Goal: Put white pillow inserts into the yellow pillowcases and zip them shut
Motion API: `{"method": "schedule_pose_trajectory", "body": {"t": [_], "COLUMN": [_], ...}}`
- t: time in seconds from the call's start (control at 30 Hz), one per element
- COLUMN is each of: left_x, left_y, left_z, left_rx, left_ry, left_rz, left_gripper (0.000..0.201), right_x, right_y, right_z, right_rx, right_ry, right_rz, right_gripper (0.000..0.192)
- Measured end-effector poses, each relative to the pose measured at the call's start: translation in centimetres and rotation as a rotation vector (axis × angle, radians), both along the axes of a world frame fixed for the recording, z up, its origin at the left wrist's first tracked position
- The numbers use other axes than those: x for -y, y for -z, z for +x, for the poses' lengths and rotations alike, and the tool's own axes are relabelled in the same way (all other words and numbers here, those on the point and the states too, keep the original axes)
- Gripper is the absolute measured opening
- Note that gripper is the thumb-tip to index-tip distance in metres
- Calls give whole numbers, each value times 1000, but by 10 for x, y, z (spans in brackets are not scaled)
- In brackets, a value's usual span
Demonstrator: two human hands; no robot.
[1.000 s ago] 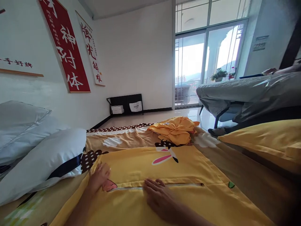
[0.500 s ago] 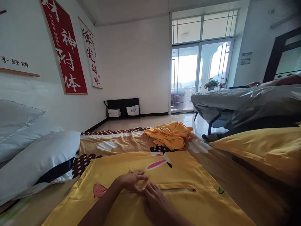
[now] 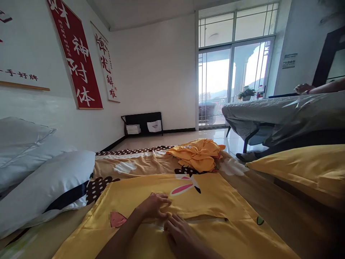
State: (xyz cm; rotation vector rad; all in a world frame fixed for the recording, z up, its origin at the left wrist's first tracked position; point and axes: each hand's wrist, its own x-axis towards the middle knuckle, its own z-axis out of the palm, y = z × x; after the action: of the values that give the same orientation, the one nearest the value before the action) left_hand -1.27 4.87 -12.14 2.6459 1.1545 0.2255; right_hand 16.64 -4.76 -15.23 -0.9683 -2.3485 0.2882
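Head view: left hand (image 3: 153, 205) pinching the yellow pillowcase (image 3: 215, 201), fingers curled closed on the cloth just above the zip slot (image 3: 205, 219). Right hand (image 3: 180, 233) lying palm down on the same cloth just below that slot, fingers loosely bent and touching the left hand's fingertips; not possible to tell whether gripping or only pressing. Pillowcase spreading flat and rectangular under both hands, thin soft cotton, lightly creased, printed with a pink rabbit ear (image 3: 183, 187) beyond the left hand and a small green leaf (image 3: 260, 220) to the right of the right hand. Zip slot gaping as a narrow dark line running right from the hands; inside not showing. Lying under the pillowcase, a tan sheet (image 3: 134, 163) with white clouds and brown dotted patches. Sitting beyond the hands, a crumpled orange cloth (image 3: 198, 153), bunched in soft folds. Resting well to the left of the left hand, two plump white pillows (image 3: 45, 183), smooth and slightly shiny, the nearer one edged with a dark band. Bulging to the right of the right hand, a filled yellow pillow (image 3: 299, 167).
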Motion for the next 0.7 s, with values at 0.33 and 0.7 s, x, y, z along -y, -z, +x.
{"method": "schedule_pose_trajectory", "body": {"t": [0.33, 0.7], "left_x": [-22, -26], "left_y": [-1, 20], "left_z": [13, 12], "left_rx": [-118, -63], "left_ry": [-303, -527], "left_rz": [148, 286], "left_gripper": [35, 36], "right_x": [-15, -25], "right_y": [45, 88], "right_z": [-11, -33], "right_rx": [272, 369], "right_ry": [-174, -430], "right_rz": [230, 128], "right_gripper": [5, 44]}}
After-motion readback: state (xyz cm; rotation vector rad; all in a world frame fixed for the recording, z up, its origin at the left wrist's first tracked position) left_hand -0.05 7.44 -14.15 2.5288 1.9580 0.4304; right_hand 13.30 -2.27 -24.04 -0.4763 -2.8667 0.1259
